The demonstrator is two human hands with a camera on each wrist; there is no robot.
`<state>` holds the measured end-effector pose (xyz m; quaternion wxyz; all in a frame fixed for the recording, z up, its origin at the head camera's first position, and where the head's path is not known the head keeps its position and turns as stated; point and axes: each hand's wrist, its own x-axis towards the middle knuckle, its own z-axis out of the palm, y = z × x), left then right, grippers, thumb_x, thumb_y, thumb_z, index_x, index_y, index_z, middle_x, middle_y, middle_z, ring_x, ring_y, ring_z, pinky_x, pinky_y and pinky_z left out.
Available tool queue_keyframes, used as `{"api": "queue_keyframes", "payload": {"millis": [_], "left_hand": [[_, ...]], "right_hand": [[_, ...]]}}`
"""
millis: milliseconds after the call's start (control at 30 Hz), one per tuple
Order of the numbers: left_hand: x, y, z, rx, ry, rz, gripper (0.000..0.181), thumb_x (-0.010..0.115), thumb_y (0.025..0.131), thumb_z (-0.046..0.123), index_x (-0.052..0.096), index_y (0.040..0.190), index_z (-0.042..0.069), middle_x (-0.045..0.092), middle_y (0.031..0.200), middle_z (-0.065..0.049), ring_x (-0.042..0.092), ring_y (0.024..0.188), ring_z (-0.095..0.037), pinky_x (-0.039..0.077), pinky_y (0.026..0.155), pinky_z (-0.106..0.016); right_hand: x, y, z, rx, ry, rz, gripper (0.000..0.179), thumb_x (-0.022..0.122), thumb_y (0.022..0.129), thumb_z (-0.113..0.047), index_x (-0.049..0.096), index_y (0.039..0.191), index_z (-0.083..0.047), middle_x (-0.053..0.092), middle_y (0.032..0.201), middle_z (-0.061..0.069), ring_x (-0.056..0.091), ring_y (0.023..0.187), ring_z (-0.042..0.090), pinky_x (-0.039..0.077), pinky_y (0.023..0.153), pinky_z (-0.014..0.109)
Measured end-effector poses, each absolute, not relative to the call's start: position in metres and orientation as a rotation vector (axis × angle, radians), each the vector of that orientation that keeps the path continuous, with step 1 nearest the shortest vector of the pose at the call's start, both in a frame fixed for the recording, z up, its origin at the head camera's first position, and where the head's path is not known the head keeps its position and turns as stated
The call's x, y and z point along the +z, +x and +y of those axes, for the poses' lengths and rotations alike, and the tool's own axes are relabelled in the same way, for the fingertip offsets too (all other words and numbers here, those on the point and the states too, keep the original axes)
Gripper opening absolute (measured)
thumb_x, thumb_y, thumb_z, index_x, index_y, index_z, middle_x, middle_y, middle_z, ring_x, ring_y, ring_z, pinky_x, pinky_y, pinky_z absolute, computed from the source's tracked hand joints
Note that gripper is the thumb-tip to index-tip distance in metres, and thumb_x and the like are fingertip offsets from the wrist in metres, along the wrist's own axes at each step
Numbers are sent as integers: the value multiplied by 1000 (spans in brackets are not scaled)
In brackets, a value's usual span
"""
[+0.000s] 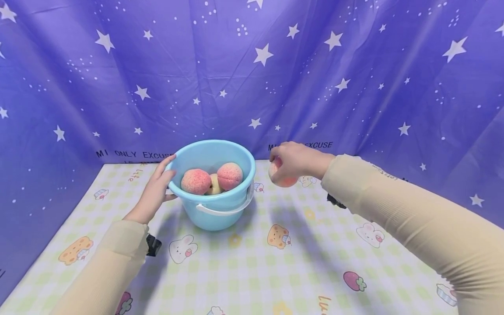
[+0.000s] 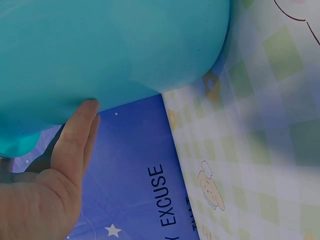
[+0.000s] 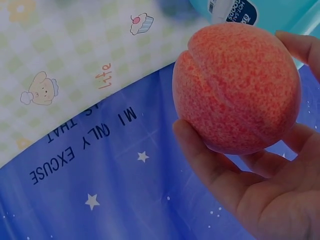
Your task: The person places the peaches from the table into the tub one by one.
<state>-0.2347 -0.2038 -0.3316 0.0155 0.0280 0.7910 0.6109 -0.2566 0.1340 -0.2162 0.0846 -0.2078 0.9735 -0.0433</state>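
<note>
A light blue bucket (image 1: 214, 222) stands upright on the table. Inside it lie a pink peach (image 1: 195, 181), another pink peach (image 1: 230, 176) and a paler yellowish fruit (image 1: 214, 185), partly covered by those two. My left hand (image 1: 154, 190) holds the bucket's left rim; in the left wrist view a digit of that hand (image 2: 67, 155) presses the outer wall, while the others are mostly hidden. To the right of the bucket, my right hand (image 1: 297, 162) grips a reddish peach (image 3: 235, 90) between thumb and fingers, above the table's back part.
The bucket's white handle (image 1: 222, 213) hangs down at its front right. A checked cloth with cartoon prints (image 1: 244, 280) covers the table. Behind the table's back edge hangs a purple curtain with white stars (image 1: 220, 65).
</note>
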Motion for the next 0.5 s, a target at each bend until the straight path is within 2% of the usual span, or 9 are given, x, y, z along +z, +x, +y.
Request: {"api": "queue_keyframes", "payload": {"millis": [300, 500], "left_hand": [[-331, -234, -204, 1913, 95, 2451, 61, 33, 103, 32, 12, 160, 30, 6, 167, -13, 25, 147, -45, 40, 108, -64], [-331, -234, -203, 1909, 90, 2454, 61, 33, 103, 32, 12, 160, 30, 6, 167, -14, 25, 146, -45, 40, 109, -64]], "right_hand": [[-208, -258, 132, -163, -665, 2956, 45, 73, 76, -27, 66, 116, -9, 62, 108, 12, 56, 102, 28, 55, 82, 39], [-205, -258, 131, -191, -672, 2970, 47, 73, 76, -27, 65, 118, -9, 62, 110, 13, 57, 101, 28, 54, 82, 39]]}}
